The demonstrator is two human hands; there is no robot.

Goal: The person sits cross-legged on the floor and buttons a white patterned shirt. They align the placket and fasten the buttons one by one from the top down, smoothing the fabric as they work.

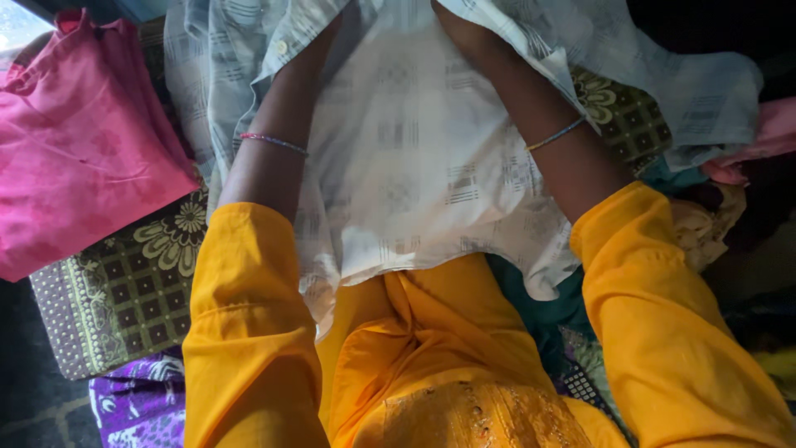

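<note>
A white shirt with a faint grey woven check (414, 158) lies spread in front of me over my lap. Both my arms, in yellow sleeves, reach forward into it. My left forearm (278, 108) wears a thin beaded bangle (274, 143) and disappears under the shirt's buttoned edge near the top. My right forearm (539, 108), with a thin bangle (557, 133), runs up beneath the fabric to the frame's top edge. Neither hand shows; the cloth and the frame edge hide them.
A pink garment (75, 141) lies at the left on a green and brown patterned cloth (124, 290). A purple printed cloth (137, 406) sits at the lower left. Teal fabric (539, 319) and a pink piece (763, 133) lie at the right.
</note>
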